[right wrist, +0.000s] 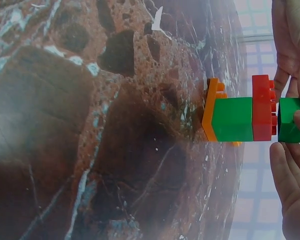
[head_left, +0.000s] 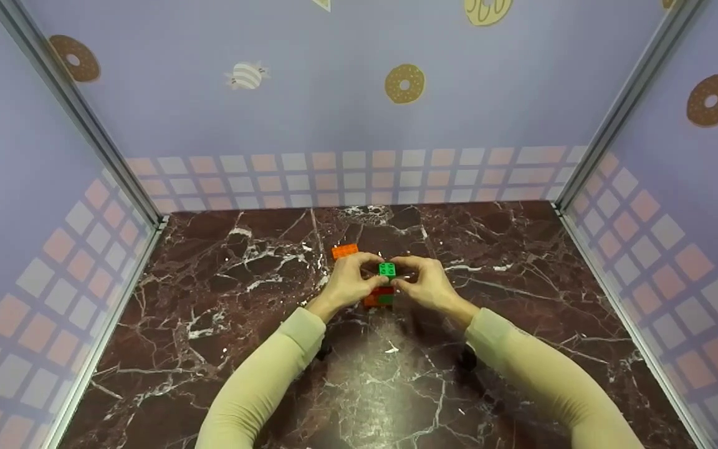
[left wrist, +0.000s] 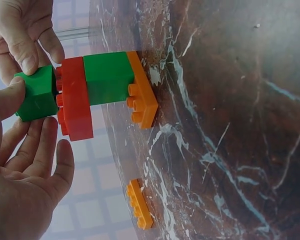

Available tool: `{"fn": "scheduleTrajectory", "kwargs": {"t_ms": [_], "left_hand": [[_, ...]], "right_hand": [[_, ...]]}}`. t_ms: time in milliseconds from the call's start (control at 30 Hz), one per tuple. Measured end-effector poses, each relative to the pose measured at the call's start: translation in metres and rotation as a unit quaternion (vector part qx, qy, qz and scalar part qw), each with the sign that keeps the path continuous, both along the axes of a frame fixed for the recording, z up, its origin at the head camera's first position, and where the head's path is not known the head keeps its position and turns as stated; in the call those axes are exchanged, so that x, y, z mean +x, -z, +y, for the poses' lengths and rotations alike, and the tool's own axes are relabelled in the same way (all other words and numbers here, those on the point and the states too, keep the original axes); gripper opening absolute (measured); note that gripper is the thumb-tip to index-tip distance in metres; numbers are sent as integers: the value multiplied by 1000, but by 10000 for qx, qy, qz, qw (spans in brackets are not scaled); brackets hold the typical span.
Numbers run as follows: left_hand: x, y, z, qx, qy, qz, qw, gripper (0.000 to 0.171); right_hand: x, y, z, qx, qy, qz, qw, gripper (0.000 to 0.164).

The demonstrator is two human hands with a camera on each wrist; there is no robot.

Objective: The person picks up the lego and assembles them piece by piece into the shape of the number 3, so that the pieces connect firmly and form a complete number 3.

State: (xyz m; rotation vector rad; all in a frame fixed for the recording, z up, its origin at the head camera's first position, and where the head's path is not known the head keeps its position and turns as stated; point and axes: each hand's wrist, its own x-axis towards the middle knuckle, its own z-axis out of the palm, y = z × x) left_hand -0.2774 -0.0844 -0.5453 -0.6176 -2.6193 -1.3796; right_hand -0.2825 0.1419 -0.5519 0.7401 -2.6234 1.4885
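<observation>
A green brick (head_left: 387, 269) is pinched from both sides, between fingers and thumbs of my left hand (head_left: 351, 279) and right hand (head_left: 426, 284). Directly under it stands a stack: a red brick (left wrist: 77, 100), a second green brick (left wrist: 109, 78) and an orange plate-like brick (left wrist: 146, 102) at the bottom on the table. In the right wrist view, a thin dark gap shows between the held green brick (right wrist: 289, 120) and the red brick's studs (right wrist: 273, 107). The red brick juts out past the green one below it.
Another orange brick (head_left: 344, 251) lies flat on the table, just beyond my left hand. The dark marbled tabletop (head_left: 209, 374) is bounded by a patterned back wall (head_left: 334, 125) and side walls with metal corner posts (head_left: 91, 137).
</observation>
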Motion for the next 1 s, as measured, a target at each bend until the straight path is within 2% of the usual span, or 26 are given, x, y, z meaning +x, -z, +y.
{"fn": "scheduleTrajectory", "kwargs": {"t_ms": [267, 367, 667, 1000], "left_hand": [[1, 2, -1, 183, 115, -140, 9997, 35], [1, 2, -1, 177, 112, -112, 9997, 35], [1, 2, 0, -78, 132, 158, 9998, 34], [0, 8, -1, 348, 169, -186, 9991, 31]], "right_hand": [[2, 4, 0, 146, 70, 226, 9996, 41], [3, 5, 0, 132, 58, 295, 9995, 39], [3, 11, 2, 453, 8, 950, 9944, 37], [-2, 11, 4, 430, -309, 1056, 9930, 36]]}}
